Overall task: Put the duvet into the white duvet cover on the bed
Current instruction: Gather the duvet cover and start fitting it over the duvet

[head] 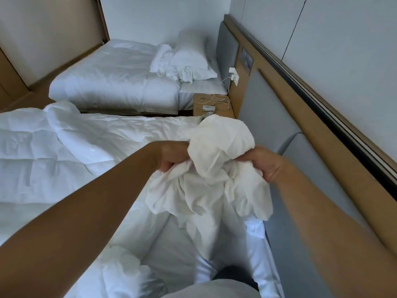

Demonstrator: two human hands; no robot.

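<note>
The left hand (171,157) and right hand (265,166) each grip tight a bunched white cover (214,175), held up over the bed's (171,254) head end. The duvet (64,151) lies on the bed's left side.

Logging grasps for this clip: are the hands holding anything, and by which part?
Yes: the bunched white duvet cover. The left hand grips the bunch's left side, the right hand its right side; the rest hangs below.

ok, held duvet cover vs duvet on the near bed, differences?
The duvet cover is bunched, gripped by the left hand and right hand; the duvet lies spread out. The duvet cover looks thin and cream; the duvet puffy, quilted. Both are wrinkled.
</note>
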